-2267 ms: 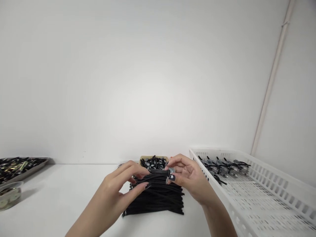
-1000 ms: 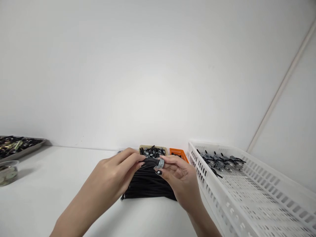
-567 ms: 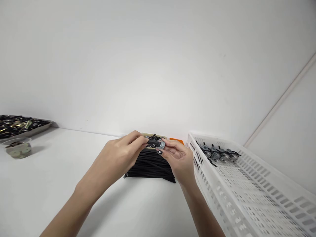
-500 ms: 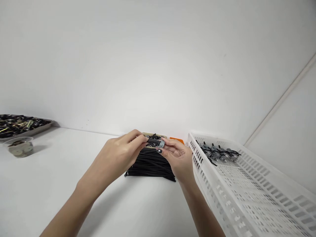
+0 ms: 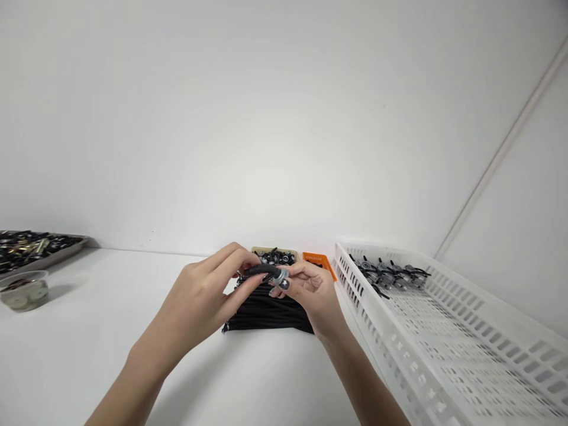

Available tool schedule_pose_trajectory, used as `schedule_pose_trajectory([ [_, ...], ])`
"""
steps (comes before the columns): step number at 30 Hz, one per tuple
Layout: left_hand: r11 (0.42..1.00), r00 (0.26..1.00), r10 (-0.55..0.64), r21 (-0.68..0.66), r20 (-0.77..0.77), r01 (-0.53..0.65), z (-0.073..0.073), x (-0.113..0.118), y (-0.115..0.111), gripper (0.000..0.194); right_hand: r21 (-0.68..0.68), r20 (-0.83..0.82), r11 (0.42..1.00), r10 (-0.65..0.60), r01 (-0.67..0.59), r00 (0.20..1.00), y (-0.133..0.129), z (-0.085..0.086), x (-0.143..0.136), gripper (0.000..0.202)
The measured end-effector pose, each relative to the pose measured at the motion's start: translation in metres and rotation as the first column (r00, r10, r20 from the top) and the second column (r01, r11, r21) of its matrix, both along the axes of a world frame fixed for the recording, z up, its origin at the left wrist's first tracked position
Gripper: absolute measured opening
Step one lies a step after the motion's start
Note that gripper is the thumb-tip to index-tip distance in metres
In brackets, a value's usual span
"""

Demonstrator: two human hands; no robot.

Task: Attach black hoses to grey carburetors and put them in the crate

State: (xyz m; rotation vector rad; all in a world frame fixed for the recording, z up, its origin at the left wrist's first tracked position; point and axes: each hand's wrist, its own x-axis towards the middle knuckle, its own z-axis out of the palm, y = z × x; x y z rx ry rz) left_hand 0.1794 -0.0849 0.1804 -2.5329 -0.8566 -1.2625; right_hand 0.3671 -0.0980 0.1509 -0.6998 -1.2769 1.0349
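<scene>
1. Head view: I take the cord pile (image 5: 273, 312) as my landmark; it lies on the white table (image 5: 110, 343).
2. Just above the pile, my left hand (image 5: 199, 299) has thumb and fingers closed on a short black tube (image 5: 261, 269), which is slightly bent.
3. My right hand (image 5: 317, 297) pinches the grey metal ring (image 5: 282, 274) at the tube's right end, also over the pile.
4. Behind the pile I see a yellow tub (image 5: 266, 249) of small black and grey parts, with an orange basket (image 5: 327, 262) behind and to its right.
5. Right of the pile stands a white basket (image 5: 385, 322), holding black-and-grey assemblies (image 5: 390, 275) at its far end.
6. Well left of the pile are a clear cup (image 5: 27, 296) of discs and a metal tray (image 5: 57, 257) of mixed pieces.
</scene>
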Motion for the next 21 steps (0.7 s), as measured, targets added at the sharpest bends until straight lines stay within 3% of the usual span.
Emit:
schedule_pose_trajectory([
  [5, 0.997, 0.999, -0.037, 0.069, 0.015, 0.036, -0.004, 0.0, 0.004, 0.024, 0.017, 0.018, 1.0, 0.004, -0.004, 1.0, -0.001, 0.001, 0.002, 0.027],
  [10, 0.997, 0.999, -0.039, 0.07, 0.01, 0.038, -0.006, 0.001, 0.006, 0.021, 0.045, 0.086, 0.999, -0.018, 0.014, 0.996, -0.001, 0.002, 0.005, 0.025],
  [17, 0.996, 0.997, -0.063, 0.059, 0.045, 0.061, -0.006, 0.003, 0.01, 0.019, 0.159, 0.084, 0.969, -0.203, 0.188, 0.976, -0.003, 0.0, -0.003, 0.025],
  [21, 0.998, 0.997, -0.064, 0.003, 0.053, 0.064, -0.006, 0.004, 0.009, 0.015, 0.204, 0.077, 0.953, -0.245, 0.225, 0.967, -0.004, -0.001, -0.007, 0.021],
])
